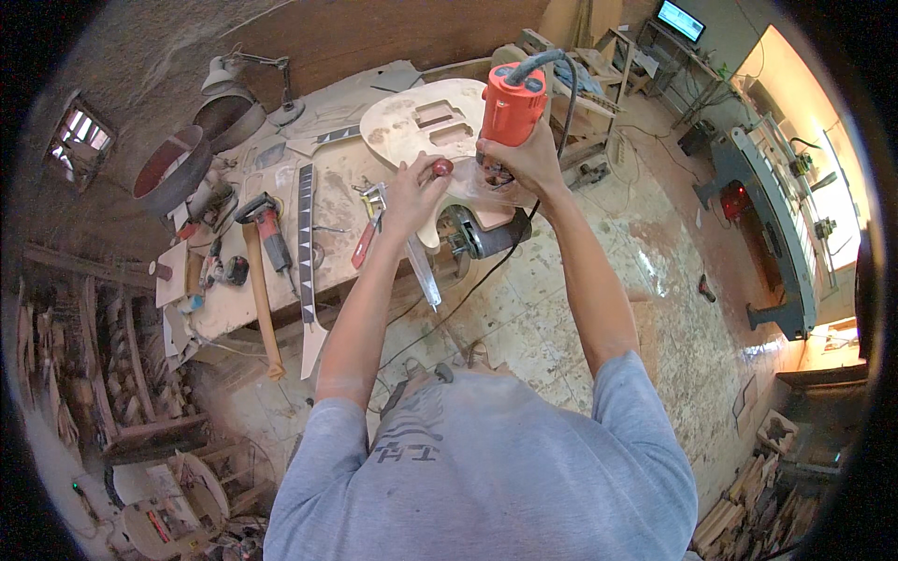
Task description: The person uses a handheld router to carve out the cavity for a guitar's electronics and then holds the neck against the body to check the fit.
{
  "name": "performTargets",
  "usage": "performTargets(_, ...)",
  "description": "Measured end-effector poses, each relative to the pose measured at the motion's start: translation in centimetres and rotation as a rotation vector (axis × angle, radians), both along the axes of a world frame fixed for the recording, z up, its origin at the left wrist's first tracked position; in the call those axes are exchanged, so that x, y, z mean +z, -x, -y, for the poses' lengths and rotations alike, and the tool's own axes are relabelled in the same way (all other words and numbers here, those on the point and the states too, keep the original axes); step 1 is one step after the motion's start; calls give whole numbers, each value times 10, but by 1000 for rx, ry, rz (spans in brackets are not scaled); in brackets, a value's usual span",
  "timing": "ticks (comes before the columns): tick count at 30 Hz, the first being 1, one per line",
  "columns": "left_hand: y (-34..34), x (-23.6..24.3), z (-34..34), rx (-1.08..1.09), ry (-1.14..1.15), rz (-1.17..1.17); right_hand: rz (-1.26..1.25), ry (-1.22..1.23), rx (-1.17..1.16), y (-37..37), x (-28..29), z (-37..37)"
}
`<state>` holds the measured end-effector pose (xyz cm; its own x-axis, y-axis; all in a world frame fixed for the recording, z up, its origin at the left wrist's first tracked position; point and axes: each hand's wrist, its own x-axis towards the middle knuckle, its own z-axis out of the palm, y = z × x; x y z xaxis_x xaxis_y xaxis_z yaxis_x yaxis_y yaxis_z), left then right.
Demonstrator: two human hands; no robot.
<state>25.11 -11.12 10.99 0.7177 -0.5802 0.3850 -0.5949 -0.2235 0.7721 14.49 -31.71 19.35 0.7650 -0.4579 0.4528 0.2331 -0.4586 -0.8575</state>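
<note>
My right hand (pixel 526 161) is wrapped round an orange handheld router (pixel 513 103) with a clear base plate and a thick cable, standing upright on the pale wooden guitar body (pixel 393 131). My left hand (pixel 419 192) has its fingers closed on a red knob (pixel 441 167) at the left of that base plate. The body has routed cavities and lies at the bench's edge. Just below it are a black cylindrical tool (pixel 491 232) and a metal clamp (pixel 421 271). A red-handled tool (pixel 367 238) lies beside my left forearm.
The bench (pixel 206 313) holds guitar necks (pixel 307 252), a corded grinder (pixel 272 238), a drill (pixel 229 269), a wooden handle (pixel 264 318) and a lamp (pixel 220 70). A grey machine (pixel 776 262) and screen (pixel 681 21) are right; timber racks (pixel 103 365) left. A cable crosses below the body.
</note>
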Motion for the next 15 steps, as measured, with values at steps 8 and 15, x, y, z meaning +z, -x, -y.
performTargets(8, 2, -3, 5, 15, 5, 67, 6, 50, -28, -1, 1, 4)
performTargets(15, 7, -7, 4, 40, 228, -96, 3, 78, -63, -3, 1, -18)
